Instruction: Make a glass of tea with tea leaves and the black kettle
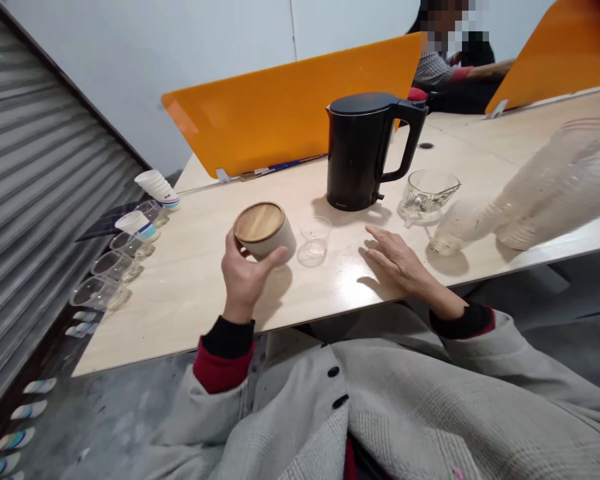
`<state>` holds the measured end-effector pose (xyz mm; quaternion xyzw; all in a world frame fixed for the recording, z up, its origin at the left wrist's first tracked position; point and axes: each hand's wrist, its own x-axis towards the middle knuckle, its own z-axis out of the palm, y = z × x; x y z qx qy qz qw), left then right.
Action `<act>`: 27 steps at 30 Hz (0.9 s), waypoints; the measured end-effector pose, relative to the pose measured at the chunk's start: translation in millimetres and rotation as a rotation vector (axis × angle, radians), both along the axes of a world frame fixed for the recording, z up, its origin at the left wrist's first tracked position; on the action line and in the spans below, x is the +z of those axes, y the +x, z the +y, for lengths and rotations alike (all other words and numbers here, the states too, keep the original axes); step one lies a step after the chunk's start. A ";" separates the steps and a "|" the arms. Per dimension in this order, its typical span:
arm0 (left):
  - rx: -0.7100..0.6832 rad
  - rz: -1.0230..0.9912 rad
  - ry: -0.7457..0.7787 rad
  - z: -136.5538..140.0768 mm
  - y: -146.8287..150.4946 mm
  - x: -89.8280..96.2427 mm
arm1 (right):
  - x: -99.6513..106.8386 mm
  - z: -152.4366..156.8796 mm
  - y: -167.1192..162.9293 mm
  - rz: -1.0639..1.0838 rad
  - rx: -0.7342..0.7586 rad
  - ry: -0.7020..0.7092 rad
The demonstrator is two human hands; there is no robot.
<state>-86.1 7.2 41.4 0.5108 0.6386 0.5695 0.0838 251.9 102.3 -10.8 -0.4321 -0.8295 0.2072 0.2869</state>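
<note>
My left hand is wrapped round a grey canister with a round wooden lid, lifted a little above the table and tilted. The lid is on. Just right of the canister stands a small clear plastic cup; I cannot make out what, if anything, lies in it. My right hand hovers over or rests on the table with its fingers stretched out and nothing in it. A black electric kettle stands behind the cup, its handle to the right. To its right sits a glass pitcher with some dark leafy bits inside.
Tall stacks of clear plastic cups lean at the right of the table. Along the left edge stand several clear cups and stacked paper cups. An orange divider runs behind the kettle. Another person sits beyond it.
</note>
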 end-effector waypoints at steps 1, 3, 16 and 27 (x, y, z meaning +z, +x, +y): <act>0.008 -0.009 0.011 17.0 -10.4 3.0 | -4.5 3.7 -3.2 -0.021 0.026 -0.001; -0.027 -0.018 0.040 53.0 -26.7 5.4 | -12.4 7.8 -8.6 -0.065 0.073 0.026; -0.344 -0.224 -0.043 193.8 -26.4 -45.2 | -22.3 1.5 -12.4 -0.148 0.094 0.150; -0.606 -0.324 -0.058 204.4 -28.2 -51.3 | -8.9 30.6 -34.6 -0.042 0.102 -0.093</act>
